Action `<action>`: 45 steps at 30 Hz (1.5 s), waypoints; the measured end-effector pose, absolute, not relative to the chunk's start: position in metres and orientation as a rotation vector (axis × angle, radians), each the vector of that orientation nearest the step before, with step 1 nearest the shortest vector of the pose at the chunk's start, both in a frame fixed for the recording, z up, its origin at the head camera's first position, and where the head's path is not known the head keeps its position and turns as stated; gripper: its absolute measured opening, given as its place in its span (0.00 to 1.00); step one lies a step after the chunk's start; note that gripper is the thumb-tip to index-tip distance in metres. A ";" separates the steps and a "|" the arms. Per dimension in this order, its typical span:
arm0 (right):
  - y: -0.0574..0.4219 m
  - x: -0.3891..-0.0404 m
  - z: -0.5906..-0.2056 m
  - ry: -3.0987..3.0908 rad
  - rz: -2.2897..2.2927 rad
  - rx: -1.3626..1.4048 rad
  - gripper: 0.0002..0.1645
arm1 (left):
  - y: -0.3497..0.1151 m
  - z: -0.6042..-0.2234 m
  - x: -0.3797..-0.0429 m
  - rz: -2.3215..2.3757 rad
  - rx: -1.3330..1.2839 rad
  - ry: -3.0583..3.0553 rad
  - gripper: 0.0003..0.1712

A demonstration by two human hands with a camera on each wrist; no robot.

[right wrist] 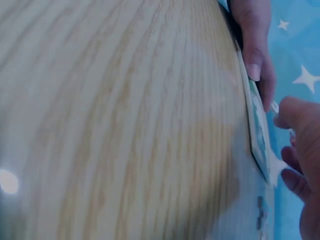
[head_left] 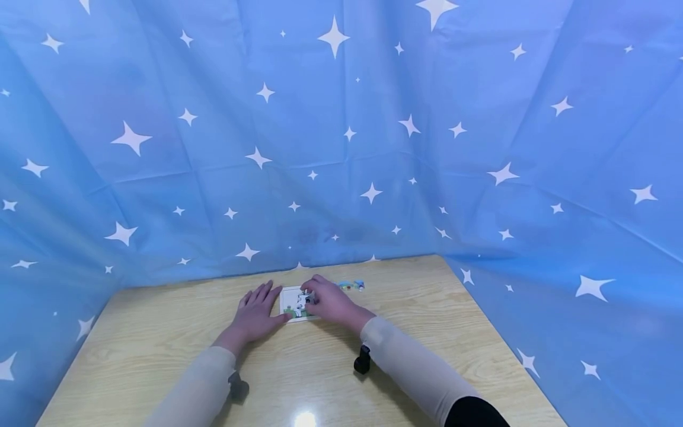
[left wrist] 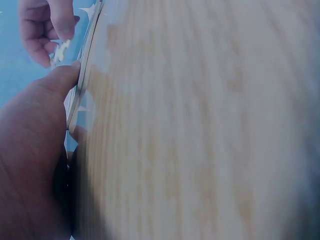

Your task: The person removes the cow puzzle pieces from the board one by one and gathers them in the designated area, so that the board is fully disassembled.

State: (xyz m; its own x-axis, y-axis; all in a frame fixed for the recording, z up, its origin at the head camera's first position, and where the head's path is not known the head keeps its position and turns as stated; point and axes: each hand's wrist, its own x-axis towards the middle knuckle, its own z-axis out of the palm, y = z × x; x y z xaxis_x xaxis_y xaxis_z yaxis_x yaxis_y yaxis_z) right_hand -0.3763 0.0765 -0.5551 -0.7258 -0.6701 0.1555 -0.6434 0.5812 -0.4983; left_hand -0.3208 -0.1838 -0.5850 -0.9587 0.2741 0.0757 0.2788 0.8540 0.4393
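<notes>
Two hands — one left hand [head_left: 258, 315], one right hand [head_left: 333, 304] — and two pale sleeves [head_left: 421, 363]. One puzzle board [head_left: 290, 295], one wooden table [head_left: 160, 332]. Two small dark gadgets [head_left: 363, 362], one at each wrist. Loose puzzle pieces [head_left: 360, 285] — several, too small to count exactly.

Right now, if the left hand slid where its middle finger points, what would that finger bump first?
Probably the starry curtain behind the table; how far past the left hand is unclear.

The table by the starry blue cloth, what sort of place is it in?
Probably a curtained-off corner for play or recording, though I can't tell which room. Starry blue cloth hangs behind and beside a wooden table, and a small board, maybe a puzzle, lies on it.
</notes>
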 end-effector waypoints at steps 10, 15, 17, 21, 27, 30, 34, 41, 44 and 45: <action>0.099 -0.373 -0.550 2.681 -0.949 -1.115 0.27 | -0.184 -0.580 -0.318 -0.656 -0.423 -3.071 0.53; 0.110 -0.373 -0.550 2.710 -0.929 -1.107 0.27 | -0.183 -0.577 -0.316 -0.660 -0.419 -3.075 0.53; 0.114 -0.372 -0.549 2.710 -0.934 -1.085 0.27 | -0.182 -0.577 -0.315 -0.669 -0.417 -3.071 0.53; 0.122 -0.370 -0.545 2.715 -0.953 -1.036 0.29 | -0.182 -0.578 -0.315 -0.675 -0.412 -3.067 0.52; 0.135 -0.372 -0.544 2.742 -0.959 -1.001 0.29 | -0.182 -0.577 -0.315 -0.687 -0.424 -3.057 0.52; 0.140 -0.373 -0.544 2.752 -0.955 -0.994 0.29 | -0.181 -0.578 -0.316 -0.711 -0.438 -3.041 0.53; 0.147 -0.376 -0.545 2.770 -0.957 -0.988 0.30 | -0.183 -0.587 -0.319 -0.744 -0.481 -2.978 0.53; 0.160 -0.378 -0.549 2.767 -0.985 -0.947 0.32 | -0.183 -0.583 -0.317 -0.719 -0.471 -3.004 0.53; 0.164 -0.379 -0.549 2.768 -0.998 -0.972 0.31 | -0.182 -0.577 -0.315 -0.691 -0.442 -3.044 0.53; 0.165 -0.379 -0.549 2.775 -0.996 -0.976 0.31 | -0.182 -0.576 -0.315 -0.683 -0.437 -3.051 0.53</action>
State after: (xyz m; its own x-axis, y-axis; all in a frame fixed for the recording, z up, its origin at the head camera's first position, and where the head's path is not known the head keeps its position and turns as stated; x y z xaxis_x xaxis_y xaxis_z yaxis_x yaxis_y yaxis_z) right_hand -0.3793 0.1652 -0.5493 -0.8018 -0.5730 0.1694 -0.5500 0.5970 -0.5841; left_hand -0.3150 -0.1818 -0.5760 -0.9615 0.2711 0.0453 0.2645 0.8680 0.4203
